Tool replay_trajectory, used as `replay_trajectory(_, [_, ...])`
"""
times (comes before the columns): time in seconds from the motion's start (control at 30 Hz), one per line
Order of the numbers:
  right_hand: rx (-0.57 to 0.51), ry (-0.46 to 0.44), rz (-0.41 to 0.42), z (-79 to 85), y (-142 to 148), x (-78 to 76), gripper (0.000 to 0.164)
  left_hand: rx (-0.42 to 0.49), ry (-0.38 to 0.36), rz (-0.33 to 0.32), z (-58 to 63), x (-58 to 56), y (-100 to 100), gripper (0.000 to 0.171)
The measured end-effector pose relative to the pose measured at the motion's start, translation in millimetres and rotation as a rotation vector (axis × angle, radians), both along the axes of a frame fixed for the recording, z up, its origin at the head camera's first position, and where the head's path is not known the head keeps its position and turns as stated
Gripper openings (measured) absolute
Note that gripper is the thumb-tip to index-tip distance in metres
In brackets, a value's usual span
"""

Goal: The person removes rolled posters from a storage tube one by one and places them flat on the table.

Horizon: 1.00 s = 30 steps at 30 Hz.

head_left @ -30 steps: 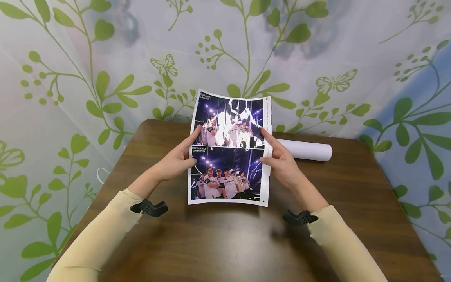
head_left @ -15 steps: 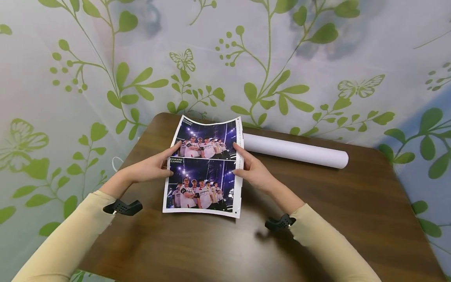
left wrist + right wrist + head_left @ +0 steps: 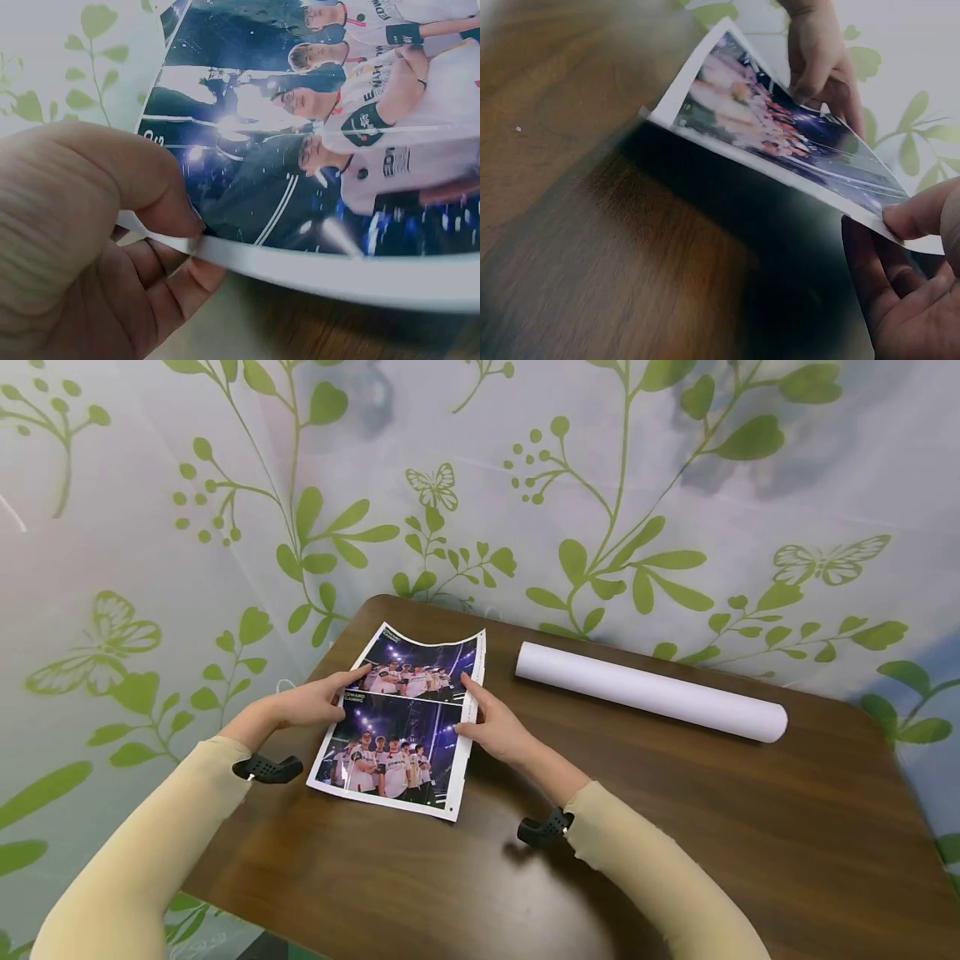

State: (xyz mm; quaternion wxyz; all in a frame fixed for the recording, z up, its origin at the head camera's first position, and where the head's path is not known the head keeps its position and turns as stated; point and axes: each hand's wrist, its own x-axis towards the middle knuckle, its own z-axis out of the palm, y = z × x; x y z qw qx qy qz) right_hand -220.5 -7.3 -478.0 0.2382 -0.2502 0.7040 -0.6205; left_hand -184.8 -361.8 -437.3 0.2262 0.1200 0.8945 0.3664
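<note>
A glossy photo print sheet (image 3: pixel 390 752) with a white border carries two copies of one team picture, one above the other. My left hand (image 3: pixel 303 703) pinches its left edge, thumb on top and fingers underneath, as the left wrist view shows. On the opposite edge my right hand (image 3: pixel 498 727) pinches the white margin the same way. The sheet sags between the hands, its far edge curving down in the middle. In the right wrist view the print (image 3: pixel 765 127) is tilted over the table, casting a dark shadow below.
A long white paper roll (image 3: pixel 652 692) lies at the back of the brown wooden table (image 3: pixel 675 810), right of the sheet. Behind the table hangs a curtain (image 3: pixel 480 485) with green leaves and butterflies. A white cable loop (image 3: pixel 285 685) shows past the table's left edge.
Both hands have carried the print sheet left and down, closer to the table, away from the paper roll, which now shows whole. The head view has also shifted, and the glare on the upper picture is gone.
</note>
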Motion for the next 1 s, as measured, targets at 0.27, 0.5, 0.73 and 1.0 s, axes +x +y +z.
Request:
replay_trajectory(0.27, [0.131,0.036,-0.09,-15.0,-19,-14.6,0.091,-0.128,-0.002,-0.007,-6.2,-29.3,0,0.089])
replay_trajectory(0.5, [0.133,-0.08,-0.099,-21.1,-31,-22.5,0.094,-0.285,0.029,0.006,-4.4,-43.1,1,0.094])
replay_trajectory(0.73, [0.27,0.007,-0.044,-18.1,-35,-19.5,0.095,-0.369,-0.001,0.024,1.4,-39.1,1,0.095])
replay_trajectory(1.0, [0.548,0.3,0.048,-13.6,-40,-13.5,0.093,-0.437,-0.011,0.024,3.1,-30.1,0,0.096])
